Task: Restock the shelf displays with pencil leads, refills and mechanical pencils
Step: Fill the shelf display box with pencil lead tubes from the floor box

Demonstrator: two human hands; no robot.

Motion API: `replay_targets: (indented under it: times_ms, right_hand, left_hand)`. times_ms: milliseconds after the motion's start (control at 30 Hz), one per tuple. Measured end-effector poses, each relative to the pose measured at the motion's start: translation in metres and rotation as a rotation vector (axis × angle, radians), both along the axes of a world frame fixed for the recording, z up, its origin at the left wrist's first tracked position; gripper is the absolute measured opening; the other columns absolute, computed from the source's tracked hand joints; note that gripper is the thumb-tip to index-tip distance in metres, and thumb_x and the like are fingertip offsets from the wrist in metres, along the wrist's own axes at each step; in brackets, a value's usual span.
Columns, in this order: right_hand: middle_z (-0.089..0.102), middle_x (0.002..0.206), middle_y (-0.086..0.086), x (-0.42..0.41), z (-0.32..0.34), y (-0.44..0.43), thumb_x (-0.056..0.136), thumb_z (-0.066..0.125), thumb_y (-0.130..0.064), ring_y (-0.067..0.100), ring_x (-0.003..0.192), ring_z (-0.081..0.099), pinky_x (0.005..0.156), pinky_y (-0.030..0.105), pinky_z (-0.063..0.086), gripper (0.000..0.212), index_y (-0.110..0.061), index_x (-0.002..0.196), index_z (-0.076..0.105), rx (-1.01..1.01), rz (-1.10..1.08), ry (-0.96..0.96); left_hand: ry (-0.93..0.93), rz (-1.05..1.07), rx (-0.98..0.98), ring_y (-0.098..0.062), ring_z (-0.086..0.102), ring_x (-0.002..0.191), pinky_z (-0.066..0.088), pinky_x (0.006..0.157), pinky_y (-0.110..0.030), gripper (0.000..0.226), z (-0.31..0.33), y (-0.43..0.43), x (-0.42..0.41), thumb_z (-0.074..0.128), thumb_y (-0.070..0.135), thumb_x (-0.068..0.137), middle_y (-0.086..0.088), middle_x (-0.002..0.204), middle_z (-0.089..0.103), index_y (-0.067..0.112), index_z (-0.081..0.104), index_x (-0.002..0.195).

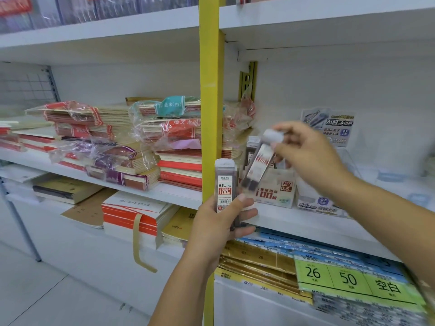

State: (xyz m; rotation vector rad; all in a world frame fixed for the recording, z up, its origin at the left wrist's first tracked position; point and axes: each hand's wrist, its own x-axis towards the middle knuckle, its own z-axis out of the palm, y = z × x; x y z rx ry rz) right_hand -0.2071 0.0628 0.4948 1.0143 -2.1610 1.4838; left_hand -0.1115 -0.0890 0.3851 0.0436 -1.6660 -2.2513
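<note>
Before the shelf [306, 223], the left hand [223, 222] grips an upright lead case [224, 182]; at its 2 o'clock, the right hand [310, 158] pinches tilted cases [257, 165] above the display box [280, 190] standing there.

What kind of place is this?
Probably a stationery shop: white shelves carry plastic-wrapped stacks of red exercise books, a green card label shows 26 and 50, and the left hand holds a clear 0.5 HB pencil-lead case.

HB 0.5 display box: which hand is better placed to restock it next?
Right. The right hand pinches tilted lead cases just over the HB 0.5 display box; the left hand grips a 0.5 HB lead case upright by the yellow post, short of the box.
</note>
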Motion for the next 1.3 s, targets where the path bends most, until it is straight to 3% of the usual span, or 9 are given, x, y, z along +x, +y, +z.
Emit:
replay_targets:
  times_ms: [100, 233, 400, 567, 767, 933, 1067, 1200, 1300]
  right_hand:
    - [0.065, 0.090, -0.005, -0.019, 0.022, 0.011, 0.091, 0.061, -0.011, 0.008, 0.072, 0.063, 0.059, 0.015, 0.047, 0.029, -0.039, 0.093, 0.054, -0.091, -0.133, 0.151]
    - [0.059, 0.085, -0.019, -0.036, 0.023, 0.013, 0.091, 0.062, -0.014, 0.000, 0.076, 0.058, 0.068, 0.013, 0.044, 0.024, -0.031, 0.107, 0.058, 0.130, -0.250, 0.328]
    - [0.064, 0.093, -0.004, -0.049, 0.010, 0.007, 0.091, 0.063, -0.015, 0.016, 0.084, 0.061, 0.077, 0.034, 0.051, 0.032, -0.022, 0.121, 0.056, 0.375, -0.297, 0.362]
    - [0.063, 0.099, -0.001, -0.064, 0.006, 0.001, 0.089, 0.065, -0.020, 0.018, 0.094, 0.058, 0.079, 0.030, 0.044, 0.022, -0.022, 0.111, 0.060, 0.483, -0.328, 0.354]
    - [0.058, 0.122, 0.005, -0.070, 0.006, 0.004, 0.094, 0.059, -0.028, 0.025, 0.118, 0.042, 0.097, 0.040, 0.035, 0.030, -0.024, 0.123, 0.064, 0.721, -0.463, 0.447]
    - [0.066, 0.109, -0.003, -0.036, 0.003, 0.008, 0.094, 0.055, -0.027, 0.013, 0.103, 0.053, 0.088, 0.029, 0.039, 0.026, -0.023, 0.117, 0.067, 0.435, -0.340, 0.442]
    - [0.065, 0.093, -0.030, 0.008, -0.004, 0.005, 0.087, 0.056, -0.046, -0.015, 0.084, 0.057, 0.065, 0.006, 0.045, 0.024, -0.043, 0.109, 0.066, 0.454, 0.032, 0.131]
    - [0.073, 0.090, -0.015, 0.019, -0.011, 0.000, 0.086, 0.069, -0.029, 0.000, 0.084, 0.066, 0.073, 0.017, 0.053, 0.016, -0.030, 0.102, 0.071, 0.384, 0.219, -0.073]
    - [0.075, 0.083, -0.013, 0.016, -0.012, 0.002, 0.088, 0.067, -0.026, 0.004, 0.074, 0.070, 0.064, 0.019, 0.056, 0.010, -0.030, 0.096, 0.070, 0.248, 0.177, -0.112]
  left_hand:
    - [-0.034, 0.071, -0.068, -0.012, 0.074, 0.075, 0.057, 0.058, -0.024, 0.025, -0.002, -0.004, 0.000, 0.067, 0.038, 0.088, 0.002, 0.092, 0.077, 0.028, 0.064, 0.111]
    - [-0.034, 0.126, -0.159, -0.004, 0.061, 0.059, 0.049, 0.052, -0.018, 0.018, -0.005, -0.009, -0.001, 0.068, 0.033, 0.091, 0.006, 0.077, 0.072, 0.026, 0.065, 0.107]
    - [-0.039, 0.121, -0.175, -0.002, 0.055, 0.056, 0.045, 0.051, -0.016, 0.021, -0.006, -0.009, -0.001, 0.072, 0.037, 0.087, 0.008, 0.069, 0.067, 0.027, 0.065, 0.105]
    - [-0.043, 0.103, -0.171, -0.003, 0.052, 0.054, 0.041, 0.047, -0.016, 0.043, -0.002, -0.004, 0.000, 0.063, 0.056, 0.077, 0.010, 0.065, 0.063, 0.022, 0.063, 0.102]
    - [-0.056, 0.093, -0.170, -0.001, 0.053, 0.055, 0.042, 0.048, -0.016, 0.023, 0.000, -0.004, 0.001, 0.059, 0.039, 0.096, 0.011, 0.063, 0.062, 0.020, 0.063, 0.106]
    - [-0.039, 0.073, -0.185, -0.003, 0.055, 0.059, 0.043, 0.050, -0.017, 0.024, 0.001, -0.001, 0.003, 0.063, 0.039, 0.094, 0.009, 0.069, 0.065, 0.020, 0.065, 0.108]
    - [-0.019, 0.043, -0.202, -0.004, 0.057, 0.063, 0.044, 0.050, -0.018, 0.025, 0.004, 0.003, 0.005, 0.065, 0.041, 0.090, 0.007, 0.076, 0.069, 0.024, 0.065, 0.108]
    - [0.008, 0.008, -0.216, -0.005, 0.059, 0.063, 0.043, 0.048, -0.018, 0.019, 0.003, 0.007, 0.006, 0.066, 0.040, 0.090, 0.005, 0.083, 0.072, 0.030, 0.065, 0.107]
    - [0.021, -0.015, -0.191, -0.007, 0.059, 0.065, 0.042, 0.047, -0.019, 0.036, 0.004, 0.009, 0.008, 0.066, 0.050, 0.081, 0.004, 0.085, 0.072, 0.032, 0.064, 0.112]
